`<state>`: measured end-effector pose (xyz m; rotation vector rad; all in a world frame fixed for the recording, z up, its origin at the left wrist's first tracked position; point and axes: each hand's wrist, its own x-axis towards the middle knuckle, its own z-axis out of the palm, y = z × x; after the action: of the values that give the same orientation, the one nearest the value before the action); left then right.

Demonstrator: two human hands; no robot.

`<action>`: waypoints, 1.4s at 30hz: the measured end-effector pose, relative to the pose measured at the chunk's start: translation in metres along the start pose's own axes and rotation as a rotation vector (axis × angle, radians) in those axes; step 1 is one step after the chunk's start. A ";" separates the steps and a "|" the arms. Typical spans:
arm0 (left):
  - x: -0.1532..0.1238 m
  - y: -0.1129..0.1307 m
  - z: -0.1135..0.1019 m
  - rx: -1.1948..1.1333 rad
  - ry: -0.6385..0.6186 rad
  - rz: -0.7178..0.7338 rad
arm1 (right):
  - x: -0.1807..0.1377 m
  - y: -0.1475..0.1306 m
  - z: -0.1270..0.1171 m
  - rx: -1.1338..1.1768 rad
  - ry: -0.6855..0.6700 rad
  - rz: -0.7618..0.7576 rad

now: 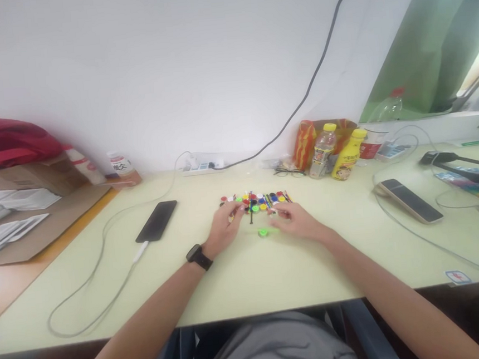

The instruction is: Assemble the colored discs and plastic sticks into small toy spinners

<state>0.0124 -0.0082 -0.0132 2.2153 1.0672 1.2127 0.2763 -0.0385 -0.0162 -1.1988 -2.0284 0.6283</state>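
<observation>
Small round caps [262, 206] in red, white, blue, yellow, black and green lie in rows at the middle of the table, with thin coloured sticks [268, 201] among them. At the left end of the rows is my left hand [225, 225], its fingers curled in a pinch; what they hold is too small to name. My right hand [297, 220] is at the right end, fingers bent together by a small reddish bit I cannot make out. Between the hands, a dark stick [251, 216] points towards me. Nearer me lies a bright green cap [263, 232], apart from the rows.
A black phone [156, 221] with a white cable [140, 252] lies on the left. Drink bottles [349, 156] and a power strip [202, 165] stand along the wall. On the right is a dark-topped device [411, 201]. Cardboard [30, 237] with white trays covers the far left.
</observation>
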 end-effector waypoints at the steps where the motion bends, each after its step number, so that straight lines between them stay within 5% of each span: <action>1: 0.000 0.001 0.000 -0.003 -0.008 0.000 | -0.002 -0.005 0.004 -0.020 -0.048 -0.029; 8: -0.001 0.005 0.002 -0.023 -0.020 -0.002 | -0.005 -0.017 0.015 -0.158 -0.157 -0.122; 17: -0.001 0.006 0.005 -0.207 -0.083 -0.141 | -0.003 -0.015 0.010 0.057 -0.090 -0.046; 25: 0.000 0.029 0.002 -0.836 -0.483 -0.383 | -0.004 -0.032 0.003 0.243 0.032 -0.046; 34: 0.001 0.020 0.002 -0.796 -0.280 -0.393 | -0.008 -0.032 -0.001 0.410 0.102 0.107; 42: 0.001 0.027 0.000 -0.717 -0.249 -0.360 | -0.008 -0.037 0.012 0.562 0.141 0.154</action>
<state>0.0242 -0.0242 0.0052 1.4962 0.7290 0.9315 0.2495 -0.0629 -0.0007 -1.0230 -1.5050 1.0700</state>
